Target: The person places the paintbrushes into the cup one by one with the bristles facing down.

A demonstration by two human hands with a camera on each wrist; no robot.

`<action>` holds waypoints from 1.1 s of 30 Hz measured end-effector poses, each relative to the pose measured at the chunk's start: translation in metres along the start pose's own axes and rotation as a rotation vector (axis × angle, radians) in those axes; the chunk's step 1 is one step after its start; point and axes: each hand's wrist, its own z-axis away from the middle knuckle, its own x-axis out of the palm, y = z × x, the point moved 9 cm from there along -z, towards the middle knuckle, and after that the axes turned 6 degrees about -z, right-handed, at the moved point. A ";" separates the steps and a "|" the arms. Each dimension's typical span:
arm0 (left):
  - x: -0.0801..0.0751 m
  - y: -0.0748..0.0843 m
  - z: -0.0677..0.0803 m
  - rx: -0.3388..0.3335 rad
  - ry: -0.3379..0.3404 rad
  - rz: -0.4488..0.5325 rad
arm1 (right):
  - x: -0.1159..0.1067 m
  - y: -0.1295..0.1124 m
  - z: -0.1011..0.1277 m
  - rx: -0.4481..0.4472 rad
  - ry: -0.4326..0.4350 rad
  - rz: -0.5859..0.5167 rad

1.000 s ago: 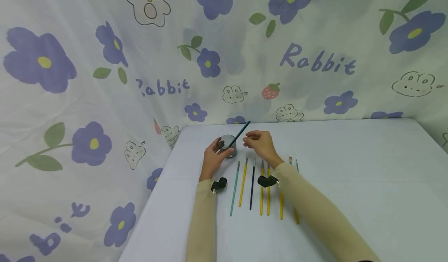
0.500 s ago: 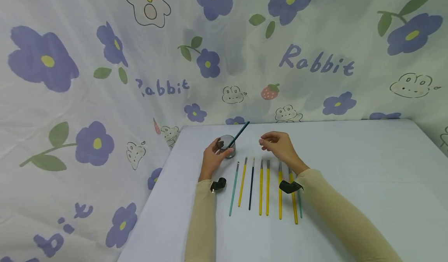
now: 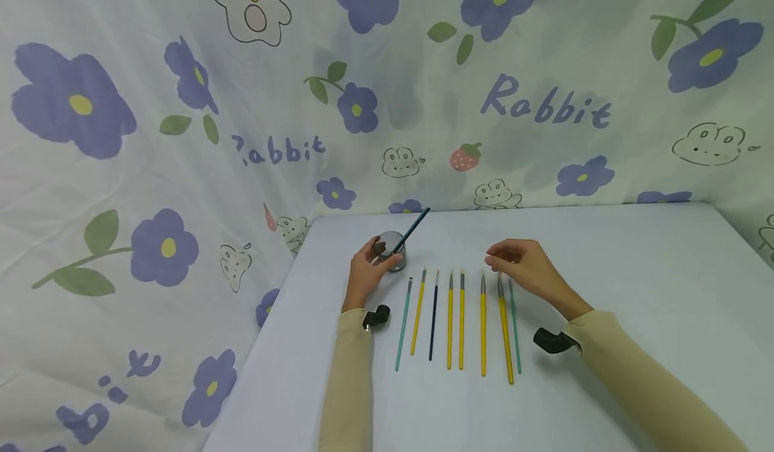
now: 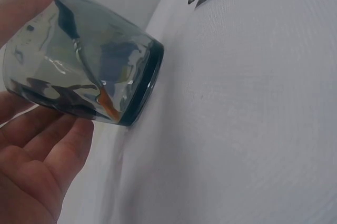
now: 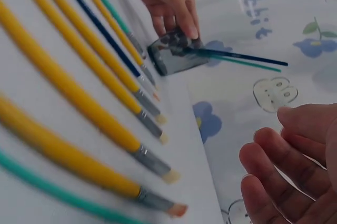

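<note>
My left hand (image 3: 363,279) grips a clear glass cup (image 4: 100,71) at the far left of the table, thumb on one side and fingers on the other. Leaning in the cup are a dark blue paintbrush (image 5: 247,56) and a teal paintbrush (image 5: 258,66), handles up; orange bristles show through the glass in the left wrist view. My right hand (image 3: 526,267) holds nothing, its fingers loosely bent just beyond the bristle end of a thick yellow paintbrush (image 3: 506,344). Beside that brush lies a thin teal paintbrush (image 3: 515,334), its tip near my fingers.
Several more paintbrushes lie side by side with bristles pointing away: a teal one (image 3: 403,324) at the left end, a dark navy one (image 3: 433,318), and yellow ones such as this brush (image 3: 483,328). A flower-and-rabbit printed curtain (image 3: 417,113) hangs behind the white table (image 3: 635,291).
My right hand has moved right, from near the cup to the right end of the brush row, uncovering the brushes there. My left hand and the cup stay in place.
</note>
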 end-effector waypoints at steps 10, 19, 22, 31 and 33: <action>0.000 -0.003 0.001 -0.004 0.004 0.009 | -0.019 0.019 0.032 -0.039 -0.002 0.140; 0.002 -0.001 0.000 0.012 0.010 -0.001 | -0.024 0.030 0.053 -0.044 -0.028 0.180; 0.003 0.001 0.000 0.013 0.011 -0.003 | -0.021 0.033 0.057 -0.052 -0.040 0.191; 0.002 0.001 0.001 -0.007 0.001 0.007 | -0.007 0.039 0.066 -0.105 -0.082 0.215; 0.002 0.000 0.000 -0.008 -0.005 0.011 | -0.004 0.039 0.067 -0.114 -0.089 0.221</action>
